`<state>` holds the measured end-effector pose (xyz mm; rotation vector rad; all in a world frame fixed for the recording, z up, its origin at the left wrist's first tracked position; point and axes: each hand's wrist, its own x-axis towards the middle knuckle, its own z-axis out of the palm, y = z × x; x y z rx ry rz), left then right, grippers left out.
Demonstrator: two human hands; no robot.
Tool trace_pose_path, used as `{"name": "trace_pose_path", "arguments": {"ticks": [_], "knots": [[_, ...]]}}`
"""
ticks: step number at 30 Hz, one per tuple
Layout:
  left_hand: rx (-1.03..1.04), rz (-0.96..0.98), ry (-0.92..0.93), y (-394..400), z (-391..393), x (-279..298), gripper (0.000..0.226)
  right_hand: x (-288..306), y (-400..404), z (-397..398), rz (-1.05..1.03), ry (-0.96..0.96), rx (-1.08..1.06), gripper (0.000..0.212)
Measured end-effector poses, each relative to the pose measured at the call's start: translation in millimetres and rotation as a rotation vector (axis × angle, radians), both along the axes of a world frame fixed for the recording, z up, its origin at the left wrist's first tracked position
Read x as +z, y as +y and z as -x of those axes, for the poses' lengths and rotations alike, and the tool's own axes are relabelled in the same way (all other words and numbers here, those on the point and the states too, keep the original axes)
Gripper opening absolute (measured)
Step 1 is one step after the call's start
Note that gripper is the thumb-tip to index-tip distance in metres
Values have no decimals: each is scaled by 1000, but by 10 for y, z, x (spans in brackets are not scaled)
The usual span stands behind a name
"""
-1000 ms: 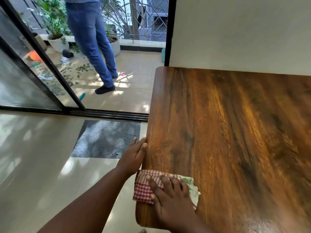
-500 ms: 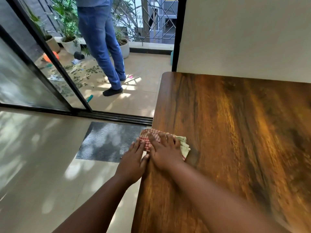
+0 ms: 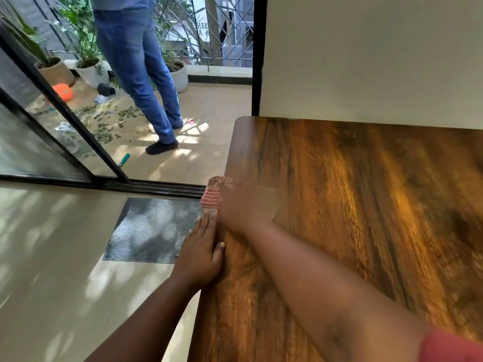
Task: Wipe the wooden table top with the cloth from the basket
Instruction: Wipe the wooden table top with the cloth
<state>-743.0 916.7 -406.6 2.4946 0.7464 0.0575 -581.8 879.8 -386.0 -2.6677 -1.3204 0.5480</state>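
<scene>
A red-and-white checked cloth (image 3: 213, 195) lies at the left edge of the wooden table top (image 3: 366, 205), partly hanging over the edge. My right hand (image 3: 244, 207) presses flat on the cloth and is blurred by motion. My left hand (image 3: 200, 253) rests with straight fingers against the table's left edge, just below the cloth. The basket is not in view.
A white wall runs behind the table. A grey doormat (image 3: 154, 231) lies on the tiled floor to the left. Beyond the open sliding door (image 3: 65, 113), a person in jeans (image 3: 138, 69) stands on the balcony among potted plants (image 3: 91, 71) and scattered leaves.
My right hand has pushed the cloth away from me along the table's left edge, from the near corner toward the middle. My left hand has stayed on the edge.
</scene>
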Motion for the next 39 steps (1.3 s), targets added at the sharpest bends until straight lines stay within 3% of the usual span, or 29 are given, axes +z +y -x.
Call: {"name": "trace_pose_path", "arguments": {"ticks": [8,16,23,30,39], "knots": [[152,159,-128,-9,39,27,67,-36,-69,58,-16,20,-12,54],[171,176,-186,-13,225,127,61,45,-933,1203,-54,20,143,51],[-92,53,-37,-216,528,105,71,167,-1615,2225,-36,-102,156,43],[-299,-62,59,-485,814,108,70,185,-1833,2523,-19,-84,136,35],[-396,-120,143,-653,978,231,68,185,-2129,2634,-46,-42,196,46]]}}
